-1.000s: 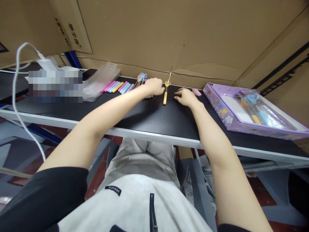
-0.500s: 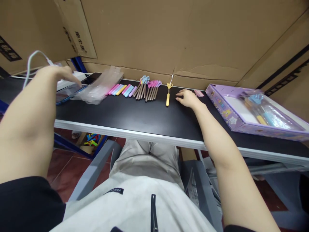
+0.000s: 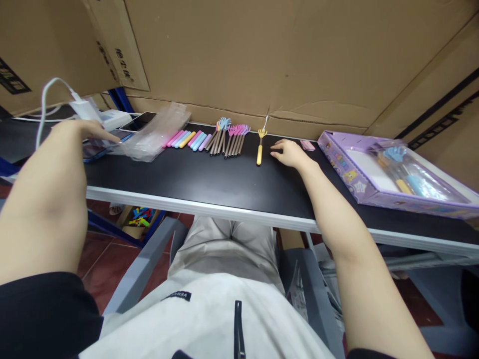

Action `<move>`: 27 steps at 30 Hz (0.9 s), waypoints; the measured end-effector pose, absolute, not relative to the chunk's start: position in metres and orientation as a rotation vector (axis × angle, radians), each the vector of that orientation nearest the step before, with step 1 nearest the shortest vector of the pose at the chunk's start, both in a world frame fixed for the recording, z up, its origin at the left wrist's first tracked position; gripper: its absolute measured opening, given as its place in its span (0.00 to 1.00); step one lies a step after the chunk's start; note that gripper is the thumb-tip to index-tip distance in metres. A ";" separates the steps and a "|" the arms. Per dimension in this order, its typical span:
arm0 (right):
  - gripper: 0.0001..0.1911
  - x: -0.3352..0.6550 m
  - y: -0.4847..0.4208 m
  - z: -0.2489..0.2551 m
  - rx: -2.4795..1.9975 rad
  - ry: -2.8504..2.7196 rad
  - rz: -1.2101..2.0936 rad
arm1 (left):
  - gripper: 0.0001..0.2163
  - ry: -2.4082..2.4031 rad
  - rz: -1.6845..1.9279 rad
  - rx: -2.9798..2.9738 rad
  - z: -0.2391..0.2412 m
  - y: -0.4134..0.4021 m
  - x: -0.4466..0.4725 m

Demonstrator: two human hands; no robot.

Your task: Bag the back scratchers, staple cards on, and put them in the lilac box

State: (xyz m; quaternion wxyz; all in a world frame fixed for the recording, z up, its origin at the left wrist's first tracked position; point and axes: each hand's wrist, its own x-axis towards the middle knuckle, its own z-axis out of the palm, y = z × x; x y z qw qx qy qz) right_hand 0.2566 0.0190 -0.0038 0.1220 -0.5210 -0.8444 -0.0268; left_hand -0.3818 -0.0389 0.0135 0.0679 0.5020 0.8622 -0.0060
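From the head-worn camera, looking down at a black desk (image 3: 194, 179): the person's left hand (image 3: 89, 128) reaches over a smartphone with a blue edge (image 3: 94, 150) at the far left, its visible fingers stretched out above the screen; whether they touch it, or how the hidden fingers and thumb stand, I cannot tell. The right hand (image 3: 289, 152) lies at the centre-right, palm down, fingers loosely bent and slightly apart, with nothing visible in its grasp. Just left of its fingertips lies a yellow claw-headed scratcher (image 3: 259, 155), handle towards the person. Compared with one second ago, the left hand has left the claw-headed metal rods (image 3: 235, 143) and gone to the smartphone; compared with half a second ago it sits lower, and the white charging plug (image 3: 87, 110) behind it now shows. The right hand has hardly changed. An open purple box (image 3: 368, 198) at the right contains a clear bag (image 3: 430, 184) holding a blue claw head plus yellow and light-blue handles. Below the desk, an open carton (image 3: 125, 217) contains small red, yellow, green and blue pieces. Coloured loose handles (image 3: 187, 139) lie between the rods and some clear plastic sleeves (image 3: 155, 133).
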 end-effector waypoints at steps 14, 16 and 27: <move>0.20 0.254 0.014 -0.002 -1.547 -2.478 -0.061 | 0.35 2.506 0.143 1.137 0.025 -0.064 -0.334; 0.20 0.254 0.014 -0.002 -1.543 -2.477 -0.061 | 0.32 2.515 0.144 1.136 0.025 -0.066 -0.333; 0.19 0.254 0.012 0.000 -1.538 -2.458 -0.023 | 0.47 2.567 0.133 1.248 0.021 -0.066 -0.338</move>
